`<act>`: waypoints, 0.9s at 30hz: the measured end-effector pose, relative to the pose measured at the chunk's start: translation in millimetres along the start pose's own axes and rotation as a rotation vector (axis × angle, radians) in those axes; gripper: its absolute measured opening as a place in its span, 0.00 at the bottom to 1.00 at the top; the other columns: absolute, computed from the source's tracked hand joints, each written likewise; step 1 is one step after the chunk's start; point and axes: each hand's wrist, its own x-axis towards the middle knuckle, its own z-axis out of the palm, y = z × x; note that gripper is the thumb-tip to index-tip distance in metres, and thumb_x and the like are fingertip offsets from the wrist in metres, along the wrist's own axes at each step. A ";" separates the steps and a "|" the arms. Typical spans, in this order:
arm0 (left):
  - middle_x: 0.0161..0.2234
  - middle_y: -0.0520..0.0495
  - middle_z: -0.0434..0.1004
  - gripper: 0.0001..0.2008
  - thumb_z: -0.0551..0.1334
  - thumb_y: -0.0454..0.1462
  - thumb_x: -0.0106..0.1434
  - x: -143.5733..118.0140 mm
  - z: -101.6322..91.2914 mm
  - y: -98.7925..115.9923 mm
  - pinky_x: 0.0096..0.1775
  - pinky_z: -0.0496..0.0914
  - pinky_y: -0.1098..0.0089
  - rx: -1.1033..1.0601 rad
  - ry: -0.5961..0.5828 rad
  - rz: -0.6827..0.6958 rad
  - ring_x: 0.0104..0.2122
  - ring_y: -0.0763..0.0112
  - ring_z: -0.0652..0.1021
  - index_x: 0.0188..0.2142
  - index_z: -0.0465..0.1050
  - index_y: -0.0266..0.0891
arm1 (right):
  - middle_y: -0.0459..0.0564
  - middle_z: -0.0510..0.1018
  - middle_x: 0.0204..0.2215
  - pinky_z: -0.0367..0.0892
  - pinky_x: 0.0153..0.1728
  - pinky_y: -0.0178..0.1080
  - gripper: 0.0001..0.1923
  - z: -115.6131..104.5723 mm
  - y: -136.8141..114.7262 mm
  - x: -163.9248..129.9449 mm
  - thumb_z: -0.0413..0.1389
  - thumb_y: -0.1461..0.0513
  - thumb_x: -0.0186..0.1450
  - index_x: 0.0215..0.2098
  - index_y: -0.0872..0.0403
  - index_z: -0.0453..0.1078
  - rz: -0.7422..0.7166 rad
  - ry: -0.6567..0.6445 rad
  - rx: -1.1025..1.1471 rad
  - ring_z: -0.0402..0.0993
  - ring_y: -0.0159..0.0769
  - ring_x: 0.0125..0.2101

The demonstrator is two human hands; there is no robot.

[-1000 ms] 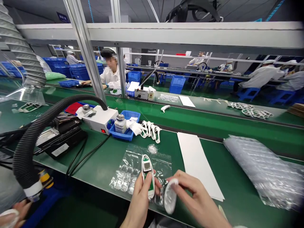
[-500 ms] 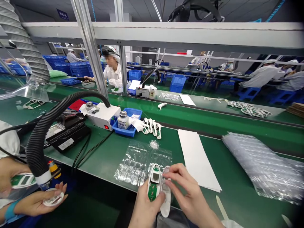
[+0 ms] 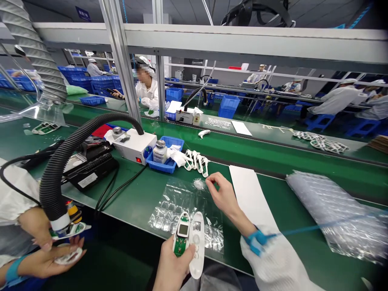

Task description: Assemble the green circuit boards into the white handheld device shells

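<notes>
No brand or label could be read: the sticker on the black unit (image 3: 91, 171) and the blue sign (image 3: 83, 13) high on the back wall were too small to make out. The left hand (image 3: 173, 266) was closed around two parts held side by side low at the front edge of the bench, a white-rimmed green circuit board with a small grey screen (image 3: 181, 240) and a white oval shell (image 3: 197, 244) touching its right side. The right hand (image 3: 222, 194), with a blue wrist strap (image 3: 256, 242) at its white cuff, reached forward over the clear plastic bag of small parts (image 3: 184, 210), thumb and forefinger pinched together close by a crumpled bit of clear film (image 3: 199, 184); whether they gripped anything could not be told. The green bench mat (image 3: 136, 198) also carried a white paper sheet (image 3: 250, 194), a pile of bubble wrap (image 3: 336, 210), a row of white shells (image 3: 197, 161), a blue tray (image 3: 165, 155) with a small bottle (image 3: 160, 150), and a white box (image 3: 133, 143). A black ribbed hose (image 3: 65, 157) arched down to a co-worker's hands (image 3: 45, 242) at the left. Beyond a green conveyor belt (image 3: 273, 151), people in white coats sat along further lines among blue crates (image 3: 227, 106).
</notes>
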 end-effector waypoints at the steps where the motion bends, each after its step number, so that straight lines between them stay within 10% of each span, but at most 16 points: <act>1: 0.10 0.62 0.54 0.12 0.67 0.43 0.48 -0.9 -2.8 2.3 0.15 0.49 0.77 -0.017 0.025 -0.010 0.12 0.82 0.54 0.24 0.67 0.38 | 0.51 0.72 0.32 0.60 0.38 0.42 0.09 11.1 11.3 6.7 0.47 0.64 0.67 0.30 0.54 0.65 -0.017 -0.013 -0.048 0.67 0.39 0.35; 6: 0.10 0.61 0.55 0.16 0.70 0.46 0.45 -3.7 -20.8 10.2 0.15 0.48 0.78 -0.070 0.126 0.040 0.12 0.82 0.56 0.21 0.67 0.37 | 0.52 0.75 0.33 0.58 0.37 0.44 0.11 37.6 34.0 3.2 0.49 0.65 0.65 0.28 0.54 0.71 -0.061 -0.160 -0.100 0.68 0.42 0.36; 15: 0.13 0.60 0.56 0.13 0.66 0.42 0.47 -0.3 -42.7 9.8 0.16 0.49 0.78 -0.071 0.225 0.097 0.14 0.82 0.56 0.21 0.66 0.37 | 0.48 0.73 0.29 0.62 0.31 0.38 0.10 38.6 -11.4 -37.4 0.49 0.64 0.66 0.32 0.54 0.71 0.144 -0.392 0.071 0.70 0.35 0.29; 27: 0.14 0.60 0.56 0.11 0.66 0.39 0.48 -1.5 -44.9 8.6 0.16 0.50 0.78 -0.122 0.225 0.073 0.15 0.82 0.55 0.21 0.64 0.37 | 0.45 0.70 0.24 0.58 0.31 0.38 0.09 57.2 -32.5 -62.0 0.51 0.62 0.64 0.25 0.53 0.66 0.187 -0.200 0.009 0.64 0.33 0.25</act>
